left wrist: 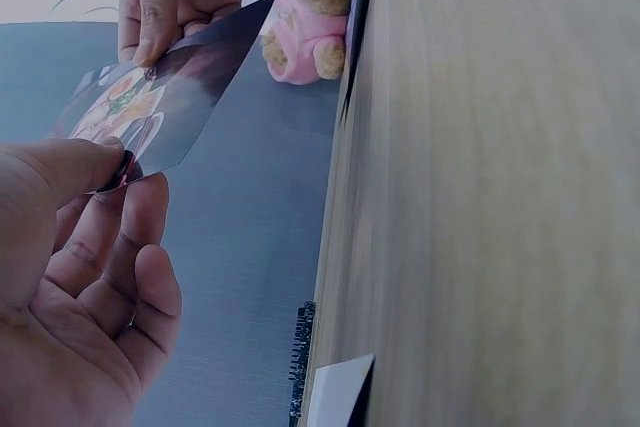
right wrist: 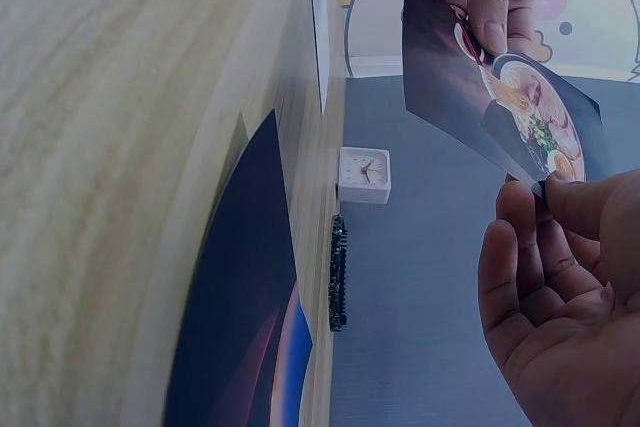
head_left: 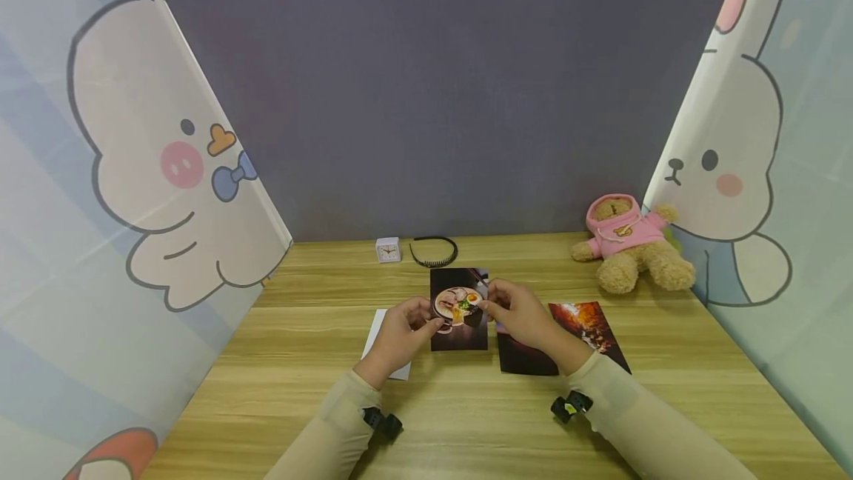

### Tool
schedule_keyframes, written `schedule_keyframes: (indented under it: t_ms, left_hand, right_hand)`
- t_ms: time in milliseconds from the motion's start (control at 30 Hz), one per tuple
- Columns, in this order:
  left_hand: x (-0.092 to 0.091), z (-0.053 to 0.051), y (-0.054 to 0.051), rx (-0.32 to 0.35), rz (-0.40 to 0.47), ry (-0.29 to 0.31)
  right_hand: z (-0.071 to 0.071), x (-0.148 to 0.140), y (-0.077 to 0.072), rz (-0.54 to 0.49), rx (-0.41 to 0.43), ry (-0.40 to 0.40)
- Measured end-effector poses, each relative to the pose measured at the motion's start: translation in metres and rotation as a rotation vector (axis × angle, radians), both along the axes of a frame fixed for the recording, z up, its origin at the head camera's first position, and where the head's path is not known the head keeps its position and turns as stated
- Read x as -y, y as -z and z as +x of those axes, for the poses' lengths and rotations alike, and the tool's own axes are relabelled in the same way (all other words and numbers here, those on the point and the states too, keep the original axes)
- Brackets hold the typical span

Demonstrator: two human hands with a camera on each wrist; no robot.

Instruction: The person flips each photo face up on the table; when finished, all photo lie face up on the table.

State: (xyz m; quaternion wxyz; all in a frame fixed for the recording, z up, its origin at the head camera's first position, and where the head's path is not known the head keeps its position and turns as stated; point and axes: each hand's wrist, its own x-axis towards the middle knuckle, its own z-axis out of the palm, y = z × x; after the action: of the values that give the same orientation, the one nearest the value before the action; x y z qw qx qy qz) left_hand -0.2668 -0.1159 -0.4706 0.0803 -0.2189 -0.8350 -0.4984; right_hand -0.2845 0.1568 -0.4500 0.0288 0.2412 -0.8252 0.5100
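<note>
A person is holding a glossy, dark rectangular photo card printed with a bowl of food and a halved egg (head_left: 460,335) clear of the pale, wood-grained tabletop (head_left: 460,421), over its middle, well apart from its left and right edges. The left hand (head_left: 398,332) is pinching the card's left side, thumb on the printed face and fingers behind; the right hand (head_left: 523,315) is pinching the right side the same way, somewhat higher. In the wrist views, the spare fingers of both hands are curling loosely below the card.

For handling it well, the thumbs are best staying near the margins, since pressing on the glossy picture could be leaving prints. Matching the two grips in height and force should be keeping the card flat; pushing inward would probably be bowing it.

A plain white card (head_left: 402,372) is lying partly under the left hand, while a dark print with a purple patch (head_left: 529,364) and a fiery orange-and-black print (head_left: 586,323) are lying near the right forearm. Toward the tabletop's back edge, a small white square clock (head_left: 388,250) and a black toothed headband (head_left: 456,250) are resting, safely out of the way.
</note>
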Motion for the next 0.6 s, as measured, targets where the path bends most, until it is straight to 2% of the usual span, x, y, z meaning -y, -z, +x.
schedule_keyframes:
  t_ms: [200, 433, 600]
  left_hand:
    - [-0.0004, 0.0003, -0.0004, -0.005, 0.002, -0.001]
    - [-0.001, 0.0003, 0.0002, 0.006, 0.048, 0.003]
    - [-0.0033, 0.0025, -0.0009, -0.006, 0.058, -0.033]
  right_hand:
    - [-0.0013, -0.0017, 0.0008, -0.001, 0.01, -0.007]
    - [-0.001, -0.0046, -0.0008, 0.005, 0.017, -0.024]
    - [-0.0027, -0.0068, -0.0017, 0.04, -0.002, 0.02]
